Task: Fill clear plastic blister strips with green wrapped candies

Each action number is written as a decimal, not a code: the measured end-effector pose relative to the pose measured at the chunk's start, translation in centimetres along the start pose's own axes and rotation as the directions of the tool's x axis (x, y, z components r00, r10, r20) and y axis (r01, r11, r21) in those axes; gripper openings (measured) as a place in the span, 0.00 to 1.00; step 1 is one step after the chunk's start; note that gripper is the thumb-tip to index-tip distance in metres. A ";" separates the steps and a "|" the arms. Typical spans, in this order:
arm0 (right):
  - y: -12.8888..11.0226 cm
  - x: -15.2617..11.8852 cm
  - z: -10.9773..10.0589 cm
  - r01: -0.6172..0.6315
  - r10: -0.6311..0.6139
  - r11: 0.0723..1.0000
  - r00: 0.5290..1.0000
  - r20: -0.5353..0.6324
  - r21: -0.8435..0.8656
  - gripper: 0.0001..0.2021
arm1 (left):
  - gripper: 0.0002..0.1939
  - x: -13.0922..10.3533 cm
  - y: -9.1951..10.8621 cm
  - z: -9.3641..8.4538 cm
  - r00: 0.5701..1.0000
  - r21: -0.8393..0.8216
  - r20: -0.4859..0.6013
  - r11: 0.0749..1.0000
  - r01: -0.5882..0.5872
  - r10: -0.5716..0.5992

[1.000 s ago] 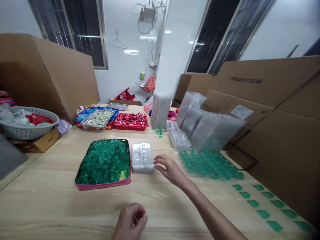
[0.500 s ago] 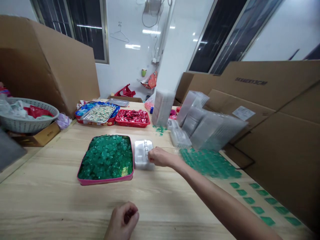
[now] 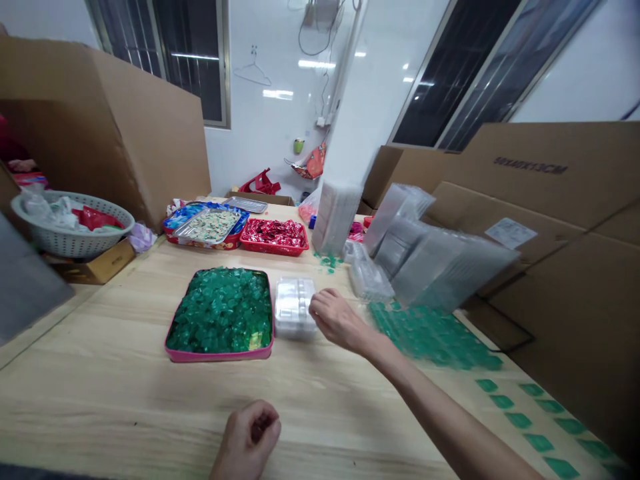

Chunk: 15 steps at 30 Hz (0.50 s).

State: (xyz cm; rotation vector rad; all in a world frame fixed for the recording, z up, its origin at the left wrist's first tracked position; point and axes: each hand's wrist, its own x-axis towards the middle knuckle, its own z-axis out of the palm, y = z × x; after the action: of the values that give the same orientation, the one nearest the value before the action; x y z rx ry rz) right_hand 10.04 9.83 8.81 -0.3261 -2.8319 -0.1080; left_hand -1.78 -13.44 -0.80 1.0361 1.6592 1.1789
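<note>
Near the bottom centre, my left hand (image 3: 249, 437) hovers over the bare wood, its fingers curled toward the thumb; whether something small is between them is hidden. My right hand (image 3: 337, 320) is at the right edge of a clear plastic tray (image 3: 295, 308), fingers bent and pressed together, their tips partly hidden. Left of the clear tray sits a pink-rimmed tin (image 3: 220, 356) heaped with green translucent pieces (image 3: 223, 310).
Behind are a red tray (image 3: 275, 250) of red wrapped pieces and a tray of pale pieces (image 3: 209, 227). Stacked clear plastic trays (image 3: 440, 260) and green pieces (image 3: 435, 337) lie right. A basket (image 3: 75, 240) and cardboard (image 3: 155, 127) stand left.
The view has shifted slightly, so the table's things appear a little further right. My right hand has drawn back from over the clear tray to its right edge. My left hand has barely moved.
</note>
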 end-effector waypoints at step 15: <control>-10.6 -9.4 0.9 0.055 0.003 0.984 0.948 -0.317 0.172 0.12 | 0.19 0.9 1.9 -0.4 0.954 -0.565 -0.250 0.825 -0.003 -0.168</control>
State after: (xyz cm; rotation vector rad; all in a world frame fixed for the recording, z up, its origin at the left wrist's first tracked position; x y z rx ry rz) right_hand 16.07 -2.40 4.74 -0.2096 -2.5046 0.0829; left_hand -2.13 -12.28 0.96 0.4234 1.4054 1.6870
